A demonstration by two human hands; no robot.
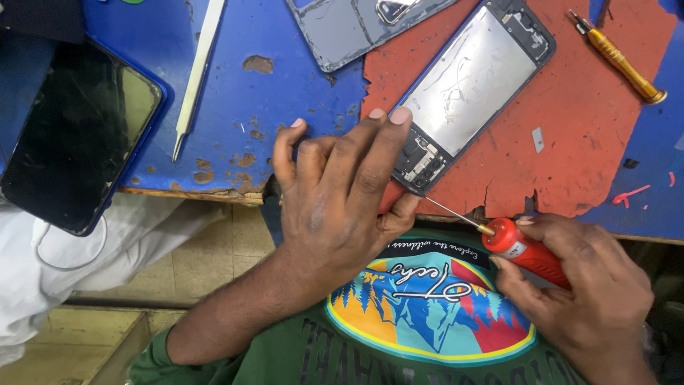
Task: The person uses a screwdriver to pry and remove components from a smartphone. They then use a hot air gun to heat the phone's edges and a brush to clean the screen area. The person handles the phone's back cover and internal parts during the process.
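An opened phone frame (pixel 473 84) with a bare metal plate lies tilted on a red mat (pixel 591 135). My left hand (pixel 342 192) rests on the table edge, fingertips pressing the phone's lower corner. My right hand (pixel 581 285) grips a red-handled screwdriver (pixel 524 249). Its thin shaft points up-left, and the tip meets the phone's lower corner near the small circuit board (pixel 422 165).
A grey back cover (pixel 342 28) lies at the top. Metal tweezers (pixel 196 71) rest on the blue table (pixel 263 107). A yellow screwdriver (pixel 618 58) sits top right. A dark phone in a blue case (pixel 75 135) lies at left, near a person's white-clothed leg (pixel 85 264).
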